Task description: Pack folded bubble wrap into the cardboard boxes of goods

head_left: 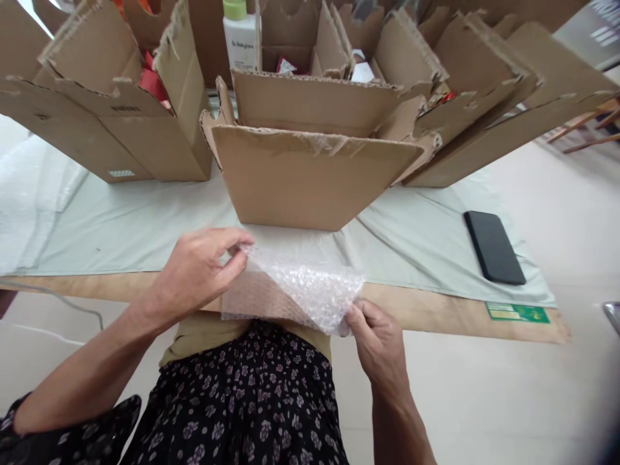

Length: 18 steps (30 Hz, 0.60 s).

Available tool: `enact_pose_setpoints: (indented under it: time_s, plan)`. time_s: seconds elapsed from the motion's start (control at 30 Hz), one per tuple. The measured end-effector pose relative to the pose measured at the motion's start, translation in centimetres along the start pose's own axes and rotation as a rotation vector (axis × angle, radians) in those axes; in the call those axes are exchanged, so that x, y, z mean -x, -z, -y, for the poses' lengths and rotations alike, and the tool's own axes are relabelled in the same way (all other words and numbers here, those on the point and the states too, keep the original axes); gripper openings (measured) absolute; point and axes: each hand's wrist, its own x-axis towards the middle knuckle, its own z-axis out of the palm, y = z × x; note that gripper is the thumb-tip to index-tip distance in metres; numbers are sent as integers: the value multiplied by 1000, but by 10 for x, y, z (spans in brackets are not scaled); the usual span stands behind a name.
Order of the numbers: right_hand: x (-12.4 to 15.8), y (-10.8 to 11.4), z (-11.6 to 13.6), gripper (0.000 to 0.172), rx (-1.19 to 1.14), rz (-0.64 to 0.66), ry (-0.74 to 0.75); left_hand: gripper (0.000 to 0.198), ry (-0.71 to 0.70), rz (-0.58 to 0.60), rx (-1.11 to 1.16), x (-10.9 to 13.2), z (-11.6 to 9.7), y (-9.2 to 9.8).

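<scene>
A piece of clear bubble wrap (310, 284) is stretched between my two hands above the table's front edge. My left hand (206, 261) pinches its upper left corner between thumb and fingers. At the lower right, my right hand (375, 332) grips the other end, with its fingertips partly hidden behind the plastic. One part of the sheet looks folded over and thicker than the rest. Just beyond the wrap stands an open cardboard box (310, 177), apart from both hands.
More open cardboard boxes (159, 139) line the back, some with red items inside. A white bottle with a green cap (241, 39) stands among them. At right lie a black phone (494, 247) and a green card (517, 313). More bubble wrap (29, 194) is piled at left.
</scene>
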Motion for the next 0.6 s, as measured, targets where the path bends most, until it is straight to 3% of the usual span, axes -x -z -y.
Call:
enact_pose_setpoints:
  time_s: [0.07, 0.17, 0.23, 0.3, 0.4, 0.5, 0.6]
  plan:
    - [7, 4, 0, 31, 132, -111, 27, 23, -28, -15, -106, -14, -2, -3]
    - [15, 13, -3, 23, 324, -310, 114, 20, -35, 68, -172, -33, -2, -15]
    - [15, 19, -6, 18, 416, -351, 212, 19, -35, 125, -177, -41, -1, -23]
    - [5, 23, -9, 16, 496, -318, 329, 19, -36, 159, -185, -46, 1, -27]
    - [-25, 25, -13, 37, 579, -243, 457, 21, -47, 159, -199, -47, 3, -25]
    - [-61, 18, -15, 49, 571, -182, 447, 26, -79, 111, -210, -45, 6, -18]
    - [-89, 7, -15, 44, 517, -131, 398, 35, -44, 51, -219, -40, 13, -13]
